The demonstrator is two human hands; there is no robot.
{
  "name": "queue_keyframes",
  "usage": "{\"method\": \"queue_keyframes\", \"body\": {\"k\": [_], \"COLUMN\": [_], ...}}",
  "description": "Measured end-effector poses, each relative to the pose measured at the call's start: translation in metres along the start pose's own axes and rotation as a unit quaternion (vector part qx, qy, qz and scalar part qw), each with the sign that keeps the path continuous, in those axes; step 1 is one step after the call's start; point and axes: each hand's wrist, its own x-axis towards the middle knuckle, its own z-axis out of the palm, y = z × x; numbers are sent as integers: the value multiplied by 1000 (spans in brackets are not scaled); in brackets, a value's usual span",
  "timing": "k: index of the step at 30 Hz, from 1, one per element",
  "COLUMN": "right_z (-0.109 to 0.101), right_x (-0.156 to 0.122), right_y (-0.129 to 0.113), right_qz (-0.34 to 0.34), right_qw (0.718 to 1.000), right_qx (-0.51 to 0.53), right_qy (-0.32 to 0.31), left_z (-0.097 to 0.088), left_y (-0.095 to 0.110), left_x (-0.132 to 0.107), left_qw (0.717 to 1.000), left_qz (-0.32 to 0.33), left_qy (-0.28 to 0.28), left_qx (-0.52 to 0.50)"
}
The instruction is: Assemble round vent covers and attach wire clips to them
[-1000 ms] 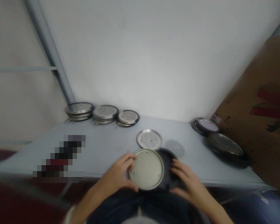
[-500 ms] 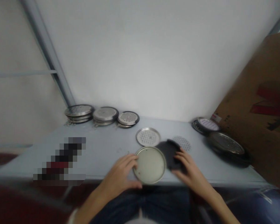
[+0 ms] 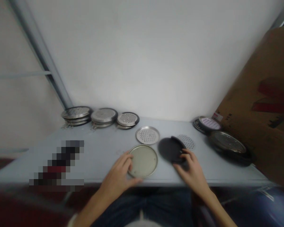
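Note:
My left hand (image 3: 119, 171) curls round the left edge of a round, shallow, pale metal lid (image 3: 144, 160), its thumb at the near rim. The lid lies by the table's front edge, flat inside up, with small dots near its rim. To its right, my right hand (image 3: 191, 168) grips the right side of a round black tray (image 3: 169, 149) with a raised far rim. A silver grater disc (image 3: 148, 135) with a rim lies just behind the lid. Behind the black tray, a flat grater disc (image 3: 186, 142) is partly covered.
Grater discs stand in stacks along the wall: a left stack (image 3: 77, 115), a middle stack (image 3: 104, 116) and a smaller stack (image 3: 127, 119). On the right are more discs (image 3: 209, 123), a large black container (image 3: 229, 146) and a cardboard box (image 3: 257, 126). A pixelated patch hides the table's left side.
The pale lid and black tray, which overlapped before, are now apart. My left hand and the lid have shifted left; the tray's far end shows more fully.

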Motion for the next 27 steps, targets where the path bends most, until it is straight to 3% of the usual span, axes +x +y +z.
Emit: {"method": "queue_keyframes", "body": {"k": [11, 16, 21, 27], "right_z": [-2, 5, 33, 67], "right_x": [-1, 17, 65, 120], "right_y": [2, -20, -55, -73], "right_qz": [-18, -82, -165, -163], "right_qw": [1000, 995, 985, 947], "right_qx": [14, 33, 0, -166], "right_qy": [-1, 40, -59, -223], "left_z": [-10, -10, -9, -8], "left_y": [9, 11, 12, 12], "left_x": [5, 5, 1, -2], "left_qw": [999, 1000, 1000, 1000], "left_qz": [10, 7, 15, 4], "left_qy": [-41, -24, 11, 15], "left_qx": [-6, -8, -3, -2]}}
